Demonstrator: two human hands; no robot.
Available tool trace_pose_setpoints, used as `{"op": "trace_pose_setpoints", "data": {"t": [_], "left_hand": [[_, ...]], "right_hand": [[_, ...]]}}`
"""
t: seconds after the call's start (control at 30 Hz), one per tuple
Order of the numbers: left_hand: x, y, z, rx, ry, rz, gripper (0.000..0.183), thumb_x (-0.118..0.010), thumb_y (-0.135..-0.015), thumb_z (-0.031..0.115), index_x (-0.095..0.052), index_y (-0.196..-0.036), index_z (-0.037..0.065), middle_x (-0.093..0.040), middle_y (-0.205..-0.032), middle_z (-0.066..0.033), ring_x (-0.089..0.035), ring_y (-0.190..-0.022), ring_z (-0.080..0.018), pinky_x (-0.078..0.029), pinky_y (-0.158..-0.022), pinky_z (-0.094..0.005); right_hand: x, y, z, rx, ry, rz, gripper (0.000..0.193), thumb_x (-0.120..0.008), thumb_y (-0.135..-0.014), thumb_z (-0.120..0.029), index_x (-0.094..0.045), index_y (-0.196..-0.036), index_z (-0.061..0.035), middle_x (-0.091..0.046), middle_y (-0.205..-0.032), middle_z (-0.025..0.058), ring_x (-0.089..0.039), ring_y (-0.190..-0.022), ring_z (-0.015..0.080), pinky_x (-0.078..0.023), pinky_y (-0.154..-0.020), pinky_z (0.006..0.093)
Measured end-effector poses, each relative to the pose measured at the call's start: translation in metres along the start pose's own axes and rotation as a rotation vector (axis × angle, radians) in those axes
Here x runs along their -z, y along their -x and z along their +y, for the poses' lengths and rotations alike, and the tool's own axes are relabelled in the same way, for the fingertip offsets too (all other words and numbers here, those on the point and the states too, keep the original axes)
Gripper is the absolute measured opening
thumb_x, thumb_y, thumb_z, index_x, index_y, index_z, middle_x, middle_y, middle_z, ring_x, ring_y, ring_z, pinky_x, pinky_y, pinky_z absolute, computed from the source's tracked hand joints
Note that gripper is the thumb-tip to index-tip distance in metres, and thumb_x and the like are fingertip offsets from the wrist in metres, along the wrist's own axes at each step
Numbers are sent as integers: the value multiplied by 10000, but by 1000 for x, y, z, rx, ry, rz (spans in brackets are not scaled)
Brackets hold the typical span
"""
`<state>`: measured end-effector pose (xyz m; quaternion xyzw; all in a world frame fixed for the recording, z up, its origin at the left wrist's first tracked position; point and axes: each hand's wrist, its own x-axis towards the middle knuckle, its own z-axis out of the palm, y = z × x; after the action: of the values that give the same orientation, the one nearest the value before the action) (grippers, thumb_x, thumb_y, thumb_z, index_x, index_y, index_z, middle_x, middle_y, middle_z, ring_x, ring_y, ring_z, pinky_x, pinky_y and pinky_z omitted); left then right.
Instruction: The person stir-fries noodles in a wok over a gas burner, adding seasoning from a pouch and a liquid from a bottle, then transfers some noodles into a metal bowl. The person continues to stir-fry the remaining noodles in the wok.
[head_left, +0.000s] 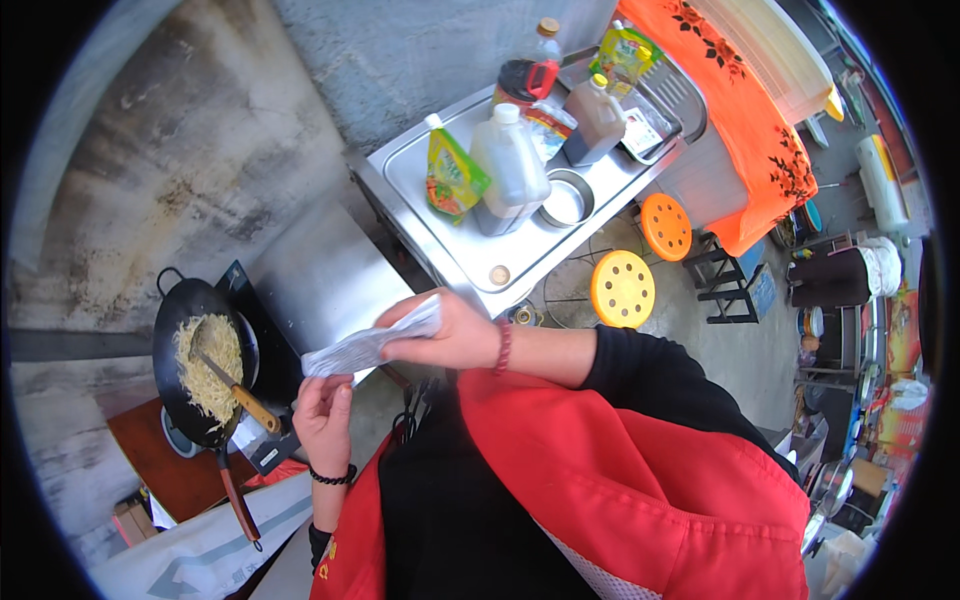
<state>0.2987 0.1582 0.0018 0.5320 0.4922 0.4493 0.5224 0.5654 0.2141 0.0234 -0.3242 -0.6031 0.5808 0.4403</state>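
My right hand [447, 335], with a red bracelet at the wrist, grips a thin, folded, whitish striped cloth [375, 340] between thumb and fingers. At the cloth's lower left end, the curled fingers of my left hand [323, 412] pinch its edge; a black beaded bracelet circles that wrist. Left of both hands stands a black wok [180, 375] with pale shredded food [213, 372] in it. A wooden-handled spatula [255, 408] rests in the food, its handle pointing toward my left hand.
Beyond my hands, a steel sink counter [405, 175] carries a green pouch [452, 172], a large plastic jug [508, 170], a jug of brown liquid [594, 120] and a round metal pan [568, 198]. Yellow [622, 290] and orange [666, 226] stools stand to the right. A metal panel [330, 270] adjoins the wok.
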Motion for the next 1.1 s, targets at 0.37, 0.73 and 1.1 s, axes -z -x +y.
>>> {"op": "trace_pose_setpoints", "data": {"t": [0.37,0.73,1.1], "left_hand": [[-67,-22,2,137,-149,-39,313,-656,-975,44,-658,-1286,7,-696,-1205,-101,-679,-1086,-171,-529,-942,-282],[-96,23,-8,224,-144,143,308,-653,-952,0,-679,-1259,15,-703,-1158,-97,-694,-1034,-164,-544,-927,-288],[-34,88,-22,119,-218,506,158,-697,-950,140,-745,-1019,6,-723,-1051,-108,-686,-951,-193,-544,-862,-302]], "right_hand": [[278,103,29,-143,443,1019,178,-721,-938,-103,-758,-1071,9,-759,-940,15,-673,-882,83,-543,-797,262],[431,102,151,-182,813,1169,462,-828,-826,-165,-692,-1236,-4,-713,-1039,85,-641,-943,175,-513,-883,333],[112,-43,-41,364,556,49,355,-666,-895,43,-633,-1248,41,-671,-1156,114,-645,-1023,192,-518,-921,322]]}}
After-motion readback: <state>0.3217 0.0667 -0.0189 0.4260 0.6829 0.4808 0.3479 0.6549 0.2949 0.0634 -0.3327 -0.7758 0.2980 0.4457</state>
